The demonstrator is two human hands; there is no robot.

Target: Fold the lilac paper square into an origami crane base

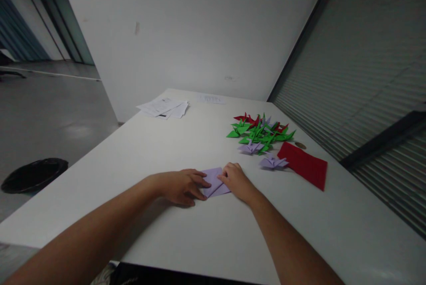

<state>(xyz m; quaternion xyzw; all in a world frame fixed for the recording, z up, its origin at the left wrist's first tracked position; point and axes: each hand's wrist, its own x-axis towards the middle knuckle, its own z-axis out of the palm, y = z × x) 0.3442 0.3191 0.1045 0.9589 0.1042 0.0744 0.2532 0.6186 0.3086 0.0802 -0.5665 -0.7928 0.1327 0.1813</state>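
Observation:
A sheet of light purple origami paper (213, 180), folded into a smaller shape with a diagonal crease, lies flat on the white table (186, 236). My left hand (183, 186) rests on its left side, fingers spread and fingertips touching the paper. At the right side, the bent fingers of my right hand (235, 180) are closed on the paper's upper right part. That hand covers some of the right edge. Two purple folded paper cranes, a nearer one (273, 161) and a farther one (250, 147), sit to the right beyond my right hand.
Behind the purple cranes is a cluster of green paper cranes (258, 133) and red ones (248, 119). Red paper (304, 163) lies beside a small round object (300, 145). Printed sheets (163, 107) are at the far left. Blinds (366, 81) border the right; a black-lined bin (35, 174) stands left.

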